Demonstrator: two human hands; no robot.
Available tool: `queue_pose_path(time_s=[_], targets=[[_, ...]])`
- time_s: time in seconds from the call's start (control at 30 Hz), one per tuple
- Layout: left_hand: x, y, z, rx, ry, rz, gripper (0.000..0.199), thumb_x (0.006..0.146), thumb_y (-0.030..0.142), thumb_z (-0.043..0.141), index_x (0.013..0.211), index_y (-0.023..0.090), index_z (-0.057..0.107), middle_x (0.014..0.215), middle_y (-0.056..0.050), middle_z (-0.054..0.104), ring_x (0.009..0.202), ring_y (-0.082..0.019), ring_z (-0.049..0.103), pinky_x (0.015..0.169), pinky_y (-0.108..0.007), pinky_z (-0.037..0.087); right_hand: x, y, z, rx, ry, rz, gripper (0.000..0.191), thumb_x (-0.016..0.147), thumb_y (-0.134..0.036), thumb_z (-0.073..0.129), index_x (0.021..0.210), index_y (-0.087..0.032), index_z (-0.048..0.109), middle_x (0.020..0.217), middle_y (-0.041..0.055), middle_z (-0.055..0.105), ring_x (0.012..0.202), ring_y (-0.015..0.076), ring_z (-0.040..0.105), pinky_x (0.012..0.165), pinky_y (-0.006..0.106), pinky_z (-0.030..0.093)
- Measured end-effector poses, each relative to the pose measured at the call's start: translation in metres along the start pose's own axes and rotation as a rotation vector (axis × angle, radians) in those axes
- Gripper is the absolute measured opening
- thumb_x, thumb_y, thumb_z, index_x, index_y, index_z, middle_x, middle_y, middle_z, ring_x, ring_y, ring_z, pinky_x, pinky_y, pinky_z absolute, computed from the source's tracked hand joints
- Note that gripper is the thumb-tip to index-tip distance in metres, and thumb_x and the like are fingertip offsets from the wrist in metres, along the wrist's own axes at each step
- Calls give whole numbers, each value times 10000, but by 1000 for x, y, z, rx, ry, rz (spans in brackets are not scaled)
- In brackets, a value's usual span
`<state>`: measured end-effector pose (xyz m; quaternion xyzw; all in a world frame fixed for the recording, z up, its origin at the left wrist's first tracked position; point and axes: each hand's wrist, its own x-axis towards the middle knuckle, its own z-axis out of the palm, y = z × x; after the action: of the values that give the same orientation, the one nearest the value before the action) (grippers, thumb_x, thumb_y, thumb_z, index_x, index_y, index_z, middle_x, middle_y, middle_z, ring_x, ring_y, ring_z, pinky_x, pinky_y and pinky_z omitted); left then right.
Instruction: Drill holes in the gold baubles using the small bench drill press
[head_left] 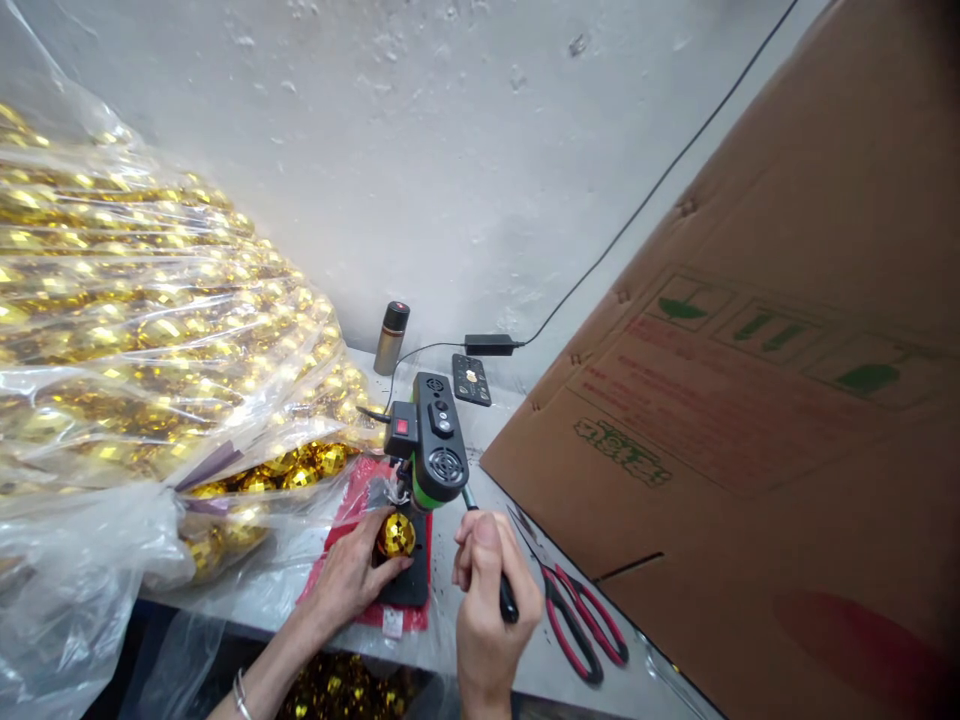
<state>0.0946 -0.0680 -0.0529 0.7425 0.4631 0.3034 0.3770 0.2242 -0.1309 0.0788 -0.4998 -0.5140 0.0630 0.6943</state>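
Note:
My left hand (349, 570) grips a gold mirrored ball (400, 535) between thumb and fingers. The ball sits over the black base (409, 583) of a small bench machine (439, 440), beneath its head. That machine looks like a mini drill press, with round vents and a red switch on its side. My right hand (495, 600) is wrapped around a black-handled lever (508, 602), whose metal rod runs up to the machine's head. Where the rod joins the machine is hidden, and so is the spot where the head meets the ball.
A large clear bag of gold balls (165, 330) fills the left. Red-handled scissors (581, 620) lie right of my right hand, beside a big cardboard box (750, 400). Behind the machine are a spray can (391, 338), a phone (471, 380) and a power adapter (489, 345).

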Motion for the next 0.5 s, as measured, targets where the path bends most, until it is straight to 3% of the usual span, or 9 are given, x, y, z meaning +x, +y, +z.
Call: queue_pose_path(time_s=[0.3, 0.5], targets=[[-6, 1, -5, -4, -80, 47, 578, 878, 309, 689, 1428, 184, 560, 1398, -190, 711, 1266, -365, 711, 1080, -501, 571, 0, 1, 0, -3, -4, 3, 408, 1090, -250, 504, 684, -210, 515, 635, -48, 463, 558, 93, 479, 546, 221, 406], [1, -15, -11, -119, -35, -10, 579, 872, 438, 723, 1386, 190, 625, 1335, -171, 753, 1220, -361, 716, 1087, -518, 556, 0, 1, -1, -7, -6, 8, 398, 1093, -246, 494, 698, -209, 535, 640, -46, 463, 547, 97, 469, 540, 232, 402]])
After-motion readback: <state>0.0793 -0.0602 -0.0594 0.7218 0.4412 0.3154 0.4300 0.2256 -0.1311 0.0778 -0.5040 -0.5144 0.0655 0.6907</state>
